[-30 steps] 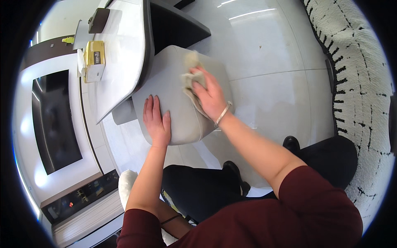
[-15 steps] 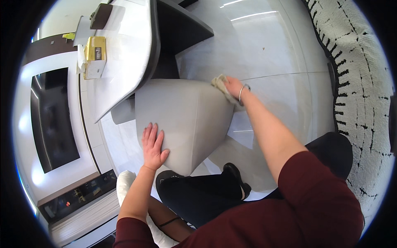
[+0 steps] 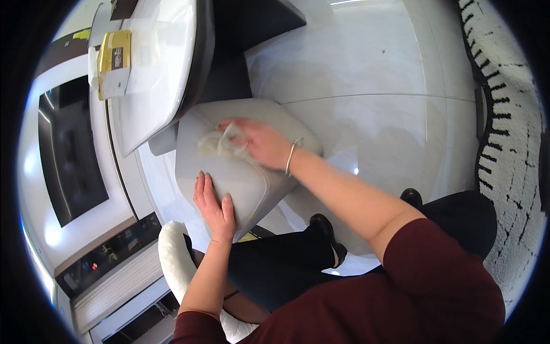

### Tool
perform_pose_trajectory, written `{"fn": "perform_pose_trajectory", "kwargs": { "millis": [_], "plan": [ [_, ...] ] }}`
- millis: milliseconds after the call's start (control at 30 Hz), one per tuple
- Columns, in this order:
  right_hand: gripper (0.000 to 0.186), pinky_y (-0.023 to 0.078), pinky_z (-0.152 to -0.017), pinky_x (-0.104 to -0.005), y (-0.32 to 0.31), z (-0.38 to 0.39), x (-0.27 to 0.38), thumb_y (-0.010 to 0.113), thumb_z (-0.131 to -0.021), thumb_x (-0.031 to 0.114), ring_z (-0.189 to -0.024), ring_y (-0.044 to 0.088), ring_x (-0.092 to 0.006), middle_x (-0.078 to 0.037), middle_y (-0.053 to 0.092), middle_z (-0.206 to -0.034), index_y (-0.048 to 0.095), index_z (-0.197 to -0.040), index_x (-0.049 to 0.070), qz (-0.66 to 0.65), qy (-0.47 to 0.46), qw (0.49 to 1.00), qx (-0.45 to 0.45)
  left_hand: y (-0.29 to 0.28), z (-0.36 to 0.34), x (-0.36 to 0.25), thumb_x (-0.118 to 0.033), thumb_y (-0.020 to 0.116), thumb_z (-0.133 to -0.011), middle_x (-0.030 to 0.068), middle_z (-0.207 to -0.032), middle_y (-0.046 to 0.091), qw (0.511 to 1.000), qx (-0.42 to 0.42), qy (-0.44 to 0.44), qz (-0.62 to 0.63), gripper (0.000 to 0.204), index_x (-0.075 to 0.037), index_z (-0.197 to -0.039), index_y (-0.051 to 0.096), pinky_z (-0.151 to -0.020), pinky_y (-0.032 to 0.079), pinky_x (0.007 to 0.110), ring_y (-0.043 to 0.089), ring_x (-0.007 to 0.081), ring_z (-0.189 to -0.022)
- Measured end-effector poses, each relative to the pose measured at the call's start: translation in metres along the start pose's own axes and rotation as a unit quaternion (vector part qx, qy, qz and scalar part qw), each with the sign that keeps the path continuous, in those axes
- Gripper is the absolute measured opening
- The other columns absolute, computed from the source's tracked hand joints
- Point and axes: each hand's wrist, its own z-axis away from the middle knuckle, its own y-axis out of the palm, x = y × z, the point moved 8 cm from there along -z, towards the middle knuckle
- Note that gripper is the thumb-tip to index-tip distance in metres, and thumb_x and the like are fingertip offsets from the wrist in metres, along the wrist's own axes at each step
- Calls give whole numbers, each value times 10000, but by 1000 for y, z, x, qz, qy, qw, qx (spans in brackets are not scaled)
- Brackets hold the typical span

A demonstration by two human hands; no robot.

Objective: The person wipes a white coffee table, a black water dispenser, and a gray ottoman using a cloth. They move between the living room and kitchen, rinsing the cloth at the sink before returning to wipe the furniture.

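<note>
A grey upholstered stool with seamed edges stands in front of me, partly beside the table. My left hand rests flat on its near left part, fingers extended and holding nothing. Over the stool's top, my right hand grips a pale beige cloth and presses it on the surface. Motion blurs the cloth and the fingertips. A silver bracelet circles my right wrist.
A glossy white table with a dark base rises at the left, bearing a yellow-and-white tissue box. A black-and-white patterned sofa cover lies right. A white padded seat is near my left forearm.
My right hand has swept the cloth leftward from the stool's far right edge to its top. The stool appears turned and its near corner has shifted; my left hand stays on it.
</note>
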Motion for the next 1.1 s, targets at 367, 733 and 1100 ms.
{"fn": "perform_pose_trajectory", "kwargs": {
  "millis": [367, 733, 1100],
  "plan": [
    [247, 479, -829, -462, -51, 58, -210, 509, -851, 151, -957, 584, -403, -215, 621, -1044, 615, -1060, 74, 266, 385, 883, -30, 1, -8, -10, -336, 454, -863, 226, -1414, 356, 999, -35, 6, -12, 612, 41, -1342, 402, -1083, 239, 491, 314, 418, -1297],
    [321, 370, -992, -388, 20, -21, 12, 564, -809, 126, -1107, 510, -263, -99, 578, -1203, 618, -1125, 99, 75, -47, 995, -44, -3, 37, 0, -364, 454, -880, 217, -1429, 347, 998, 9, 57, -9, 603, -6, -1362, 397, -1081, 234, 520, 277, 437, -1333],
    [318, 472, -896, -449, -22, 95, -200, 442, -876, 149, -1081, 580, -355, -187, 598, -1183, 628, -1116, 52, 247, 428, 859, 133, -4, 38, -3, -370, 461, -873, 197, -1434, 349, 997, -6, 71, -6, 598, -23, -1357, 402, -1074, 244, 523, 284, 434, -1331]
  ]
}}
